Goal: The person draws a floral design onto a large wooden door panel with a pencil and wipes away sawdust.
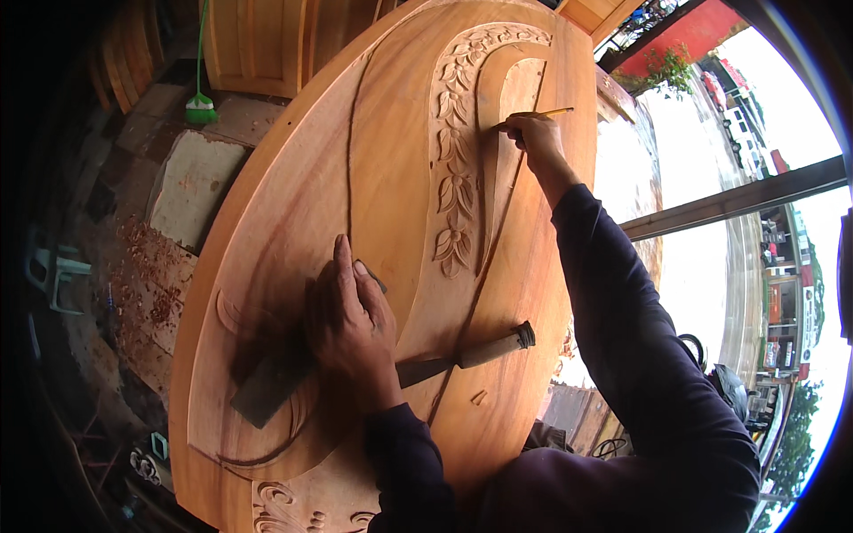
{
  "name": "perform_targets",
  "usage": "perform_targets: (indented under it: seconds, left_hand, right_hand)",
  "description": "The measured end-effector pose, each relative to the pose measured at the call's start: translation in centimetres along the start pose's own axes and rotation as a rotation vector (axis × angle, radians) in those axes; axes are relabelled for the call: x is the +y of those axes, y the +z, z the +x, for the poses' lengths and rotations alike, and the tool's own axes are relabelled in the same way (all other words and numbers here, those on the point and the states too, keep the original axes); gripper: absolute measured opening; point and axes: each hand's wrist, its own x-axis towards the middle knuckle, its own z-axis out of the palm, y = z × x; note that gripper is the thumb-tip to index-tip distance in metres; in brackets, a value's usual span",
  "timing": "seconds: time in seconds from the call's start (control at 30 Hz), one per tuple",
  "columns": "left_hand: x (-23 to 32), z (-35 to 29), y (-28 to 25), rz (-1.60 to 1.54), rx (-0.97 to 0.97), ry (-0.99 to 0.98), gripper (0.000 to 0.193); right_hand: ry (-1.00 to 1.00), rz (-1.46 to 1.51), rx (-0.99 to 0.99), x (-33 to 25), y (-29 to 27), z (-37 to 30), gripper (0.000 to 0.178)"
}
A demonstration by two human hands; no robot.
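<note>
A large curved wooden door panel (391, 204) lies before me, with a carved strip of leaves and flowers (454, 151) running along it. My right hand (538, 140) is closed round a yellow pencil (555, 112), its lower end close to the wood just right of the carving. Lower left, my left hand (355, 324) rests over the panel with at least two fingers stretched out. Beneath that hand is a dark flat bar (271, 391), partly hidden. A chisel (489, 352) with a worn wooden handle lies right of my left wrist, its dark blade pointing left.
More scrollwork (284, 508) is carved at the panel's near end. A small wood chip (479, 397) sits below the chisel. Shavings (147, 284) litter the floor at left, near a green broom (201, 108). Other wooden panels (253, 44) stand behind. A metal post (737, 200) crosses at right.
</note>
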Motion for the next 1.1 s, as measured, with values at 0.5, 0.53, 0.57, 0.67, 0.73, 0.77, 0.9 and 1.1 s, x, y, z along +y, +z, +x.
perform_targets:
  seconds: [0.5,0.53,0.57,0.67,0.73,0.77,0.9,1.1]
  left_hand:
    - [-0.3,-0.4,0.4,-0.020,0.005,0.003,0.035]
    - [-0.3,-0.3,0.4,-0.022,0.006,0.003,0.034]
    - [-0.3,-0.3,0.4,-0.024,0.006,0.003,0.034]
    - [-0.1,-0.2,0.1,-0.046,0.052,0.003,0.033]
    - [-0.1,-0.1,0.1,-0.048,0.059,0.011,0.033]
    - [-0.1,-0.1,0.1,-0.049,0.067,0.019,0.033]
    - [-0.5,0.0,0.2,-0.069,0.083,0.031,0.032]
    - [-0.6,-0.1,0.6,-0.070,0.109,0.050,0.033]
  right_hand:
    - [0.088,-0.006,0.090,1.2,-0.3,-12.8,0.008]
    - [0.095,-0.008,0.099,1.1,-0.3,-13.4,0.009]
    - [0.103,-0.009,0.109,1.1,-0.3,-14.0,0.009]
    - [0.122,-0.017,0.130,0.7,-0.1,-15.8,0.011]
    - [0.130,-0.042,0.143,0.4,0.0,-16.9,0.011]
    - [0.137,-0.069,0.119,0.4,-0.2,-17.3,0.012]
    - [0.158,-0.111,0.124,0.2,0.1,-19.2,0.012]
    - [0.208,-0.155,0.152,0.3,0.1,-21.2,0.012]
